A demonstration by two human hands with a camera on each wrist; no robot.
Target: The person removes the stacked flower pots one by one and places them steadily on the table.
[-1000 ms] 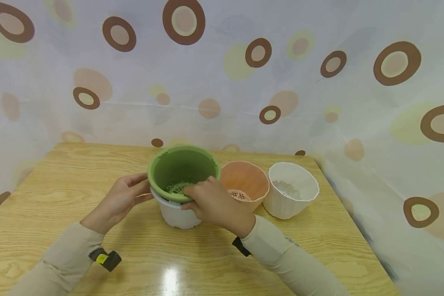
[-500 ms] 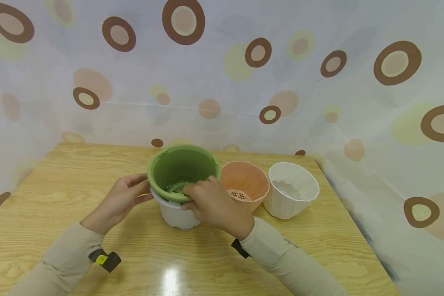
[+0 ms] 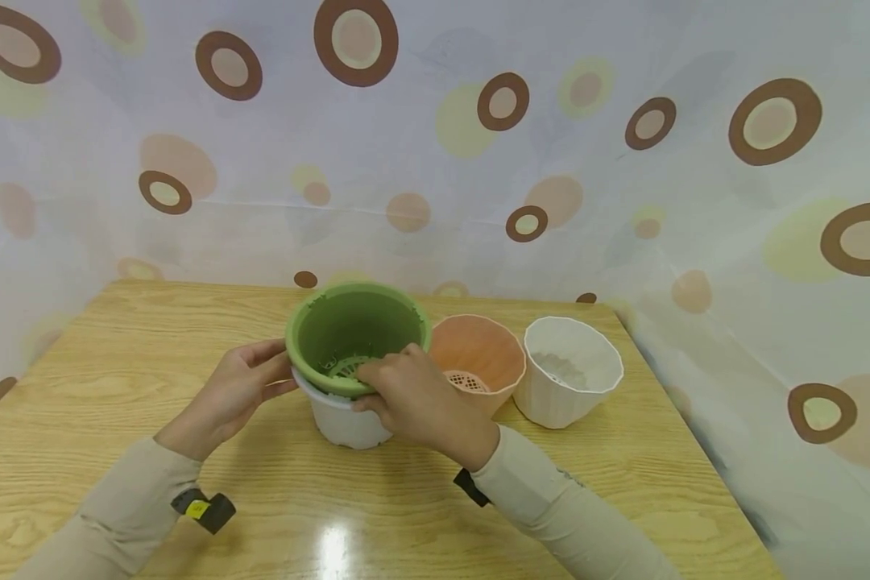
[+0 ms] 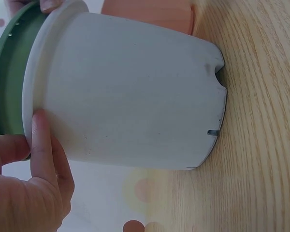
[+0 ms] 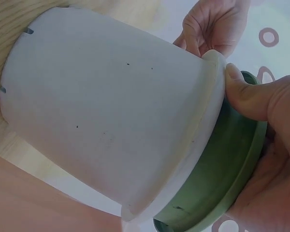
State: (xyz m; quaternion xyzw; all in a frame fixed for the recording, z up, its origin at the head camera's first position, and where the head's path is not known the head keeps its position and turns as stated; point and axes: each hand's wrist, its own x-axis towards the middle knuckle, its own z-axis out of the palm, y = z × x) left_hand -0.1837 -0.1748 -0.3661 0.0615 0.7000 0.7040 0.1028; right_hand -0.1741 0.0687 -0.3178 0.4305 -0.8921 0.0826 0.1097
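Note:
A green flowerpot (image 3: 355, 318) with a slotted bottom sits nested inside a white flowerpot (image 3: 351, 423), tilted slightly, its rim standing above the white one. My right hand (image 3: 424, 403) grips the green pot's near right side, fingers over the rim and inside. In the right wrist view the thumb (image 5: 246, 96) lies against the outer green wall, its tip at the white rim. On the left side my left hand (image 3: 225, 395) pinches the white pot's rim: fingers (image 4: 41, 145) press the outside below it and the thumb reaches the gap under the green rim.
Close on the right stands an orange pot (image 3: 478, 350) with a grated bottom, partly hidden by my right hand. Beside it is a white fluted pot (image 3: 561, 399). All stand on a wooden table (image 3: 188, 322) that meets a patterned cloth backdrop (image 3: 420, 161).

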